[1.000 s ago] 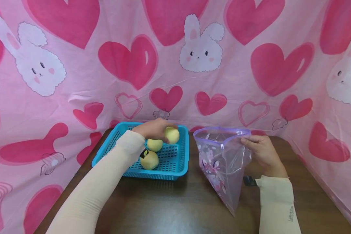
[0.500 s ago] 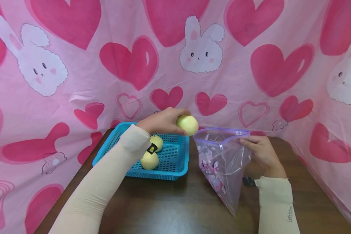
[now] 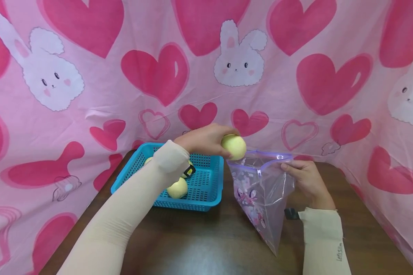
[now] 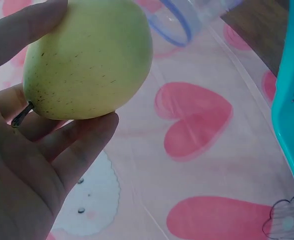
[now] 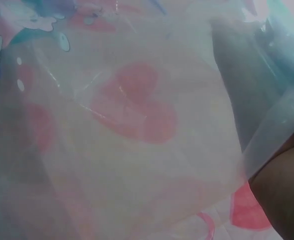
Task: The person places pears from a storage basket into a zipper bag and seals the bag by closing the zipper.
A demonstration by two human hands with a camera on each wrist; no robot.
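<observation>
My left hand point(image 3: 206, 140) grips a pale yellow-green pear point(image 3: 234, 148) just above the left side of a clear zip bag's point(image 3: 266, 198) mouth. The left wrist view shows this pear point(image 4: 89, 60) close up, speckled, its short dark stem towards the palm and fingers curled around it. With thumb and fingers, my right hand point(image 3: 309, 181) pinches the bag's right rim, and the purple-edged mouth gapes. Pink and purple pictures cover the bag's front. The bag point(image 5: 137, 175) fills most of the right wrist view, where little of the hand shows.
Left of the bag stands a blue perforated basket point(image 3: 206, 208) with more pears point(image 3: 178, 188), partly hidden by the left forearm. Both are on a dark brown wooden table point(image 3: 192, 240). A pink cloth point(image 3: 275, 91) with hearts and rabbits hangs behind and at the sides.
My left hand has lifted the pear out of the basket and carried it right to the bag's mouth. My right hand and the bag have stayed nearly still.
</observation>
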